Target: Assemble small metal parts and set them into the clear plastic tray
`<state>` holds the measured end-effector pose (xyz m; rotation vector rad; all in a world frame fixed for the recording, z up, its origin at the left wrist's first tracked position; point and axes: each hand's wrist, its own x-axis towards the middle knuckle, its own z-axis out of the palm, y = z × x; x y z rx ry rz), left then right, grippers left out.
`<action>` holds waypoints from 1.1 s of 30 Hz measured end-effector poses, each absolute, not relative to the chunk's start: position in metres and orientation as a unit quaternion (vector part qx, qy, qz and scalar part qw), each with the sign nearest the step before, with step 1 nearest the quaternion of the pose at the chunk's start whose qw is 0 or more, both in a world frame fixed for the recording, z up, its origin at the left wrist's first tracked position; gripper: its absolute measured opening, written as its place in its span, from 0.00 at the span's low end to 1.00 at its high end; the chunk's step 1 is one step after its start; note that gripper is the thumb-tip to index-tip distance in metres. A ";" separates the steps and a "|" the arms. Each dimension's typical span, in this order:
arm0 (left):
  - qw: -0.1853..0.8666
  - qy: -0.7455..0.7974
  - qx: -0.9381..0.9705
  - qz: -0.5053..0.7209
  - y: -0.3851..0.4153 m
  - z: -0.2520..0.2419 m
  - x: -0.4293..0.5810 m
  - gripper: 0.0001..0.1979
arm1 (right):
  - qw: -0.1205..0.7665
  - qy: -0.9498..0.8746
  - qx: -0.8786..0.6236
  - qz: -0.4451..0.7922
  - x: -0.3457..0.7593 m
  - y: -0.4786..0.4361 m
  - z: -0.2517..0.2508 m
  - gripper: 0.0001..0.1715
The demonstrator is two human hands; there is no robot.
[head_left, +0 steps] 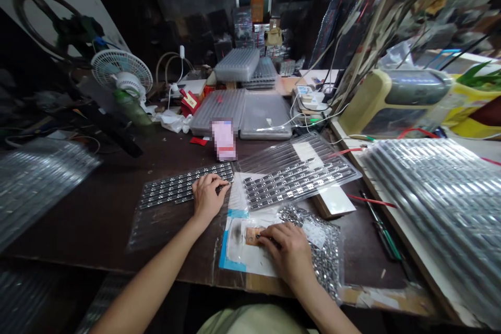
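My left hand [208, 195] rests with curled fingers on the right end of a clear plastic tray [172, 190] filled with rows of small metal parts, its fingertips pinched at the tray's edge. My right hand [287, 250] lies closed on a white sheet [242, 258] with blue edges, fingers pinched on a thin dark tool next to a small orange piece [252, 235]. A heap of loose small metal parts [326, 248] lies under and right of that hand. A second clear tray [297, 172] with rows of parts sits just beyond it.
A small white fan [122, 74] stands at the back left. Grey lidded boxes [245, 112] and stacked trays [238, 64] fill the back. More ridged clear trays lie at far left [35, 177] and on the right shelf [442, 193]. A power strip [311, 99] with cables sits near a beige device [395, 99].
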<state>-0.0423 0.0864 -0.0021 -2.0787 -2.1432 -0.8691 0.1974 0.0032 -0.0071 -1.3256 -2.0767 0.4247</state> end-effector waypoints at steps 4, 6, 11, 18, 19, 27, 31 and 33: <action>0.026 -0.693 -0.671 -0.265 0.073 -0.004 -0.055 0.06 | 0.306 -0.795 -0.502 0.146 0.189 0.004 -0.012 0.06; 0.030 -0.691 -0.675 -0.257 0.070 -0.001 -0.058 0.07 | 0.303 -0.798 -0.500 0.143 0.189 0.004 -0.013 0.07; 0.026 -0.664 -0.695 -0.275 0.086 0.011 -0.037 0.07 | 0.289 -0.808 -0.498 0.126 0.189 0.004 -0.011 0.06; -0.104 -0.616 -0.720 -0.304 0.126 0.016 0.011 0.02 | 0.271 -0.821 -0.497 0.078 0.188 0.002 -0.012 0.09; -0.110 -0.615 -0.717 -0.310 0.127 0.017 0.010 0.02 | 0.266 -0.827 -0.492 0.062 0.193 0.003 -0.013 0.12; -0.356 -0.582 -0.607 -0.407 0.072 0.018 -0.026 0.15 | 0.173 -0.912 -0.371 -0.034 0.261 0.007 -0.003 0.26; -0.502 -0.561 -0.510 -0.416 0.034 0.004 -0.023 0.18 | 0.184 -0.913 -0.363 -0.020 0.265 0.007 0.000 0.20; -0.503 -0.567 -0.506 -0.412 0.021 -0.002 -0.016 0.17 | 0.195 -0.907 -0.374 -0.001 0.259 0.009 0.001 0.16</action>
